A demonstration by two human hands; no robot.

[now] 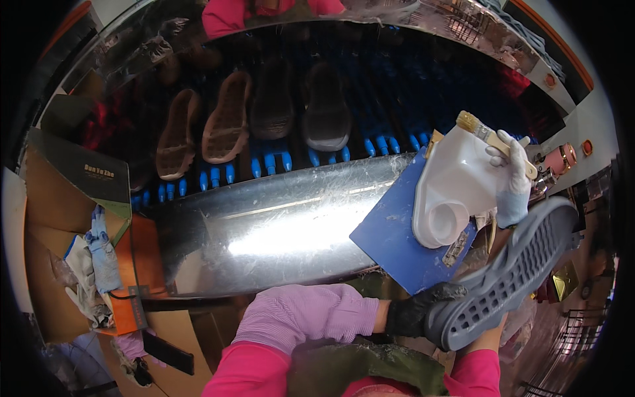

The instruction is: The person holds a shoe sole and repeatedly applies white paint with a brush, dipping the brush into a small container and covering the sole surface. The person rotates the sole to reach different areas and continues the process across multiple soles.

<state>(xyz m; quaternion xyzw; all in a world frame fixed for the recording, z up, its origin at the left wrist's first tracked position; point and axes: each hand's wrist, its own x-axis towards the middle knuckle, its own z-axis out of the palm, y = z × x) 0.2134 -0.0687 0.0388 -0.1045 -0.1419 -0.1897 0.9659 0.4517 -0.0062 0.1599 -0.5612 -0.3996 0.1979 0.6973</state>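
My left hand (413, 314), in a black glove, is closed on the near end of a grey shoe sole (512, 264). The sole slants up to the right, its grid of hollows showing. Beyond it my right hand (512, 172), in a white and light-blue glove, grips a paintbrush (486, 134) by the handle, pale bristles pointing up and left. The sole covers part of my right forearm. Beside the brush a white plastic container (440, 175) with a round cup-shaped part rests on a blue board (383, 231).
Two brown soles (226, 119) and two dark ones (327, 109) lie on a conveyor with blue pegs (269, 164). A shiny metal ledge (284, 225) runs along its near side. On the left, an open cardboard box (56, 264) holds used gloves (102, 258).
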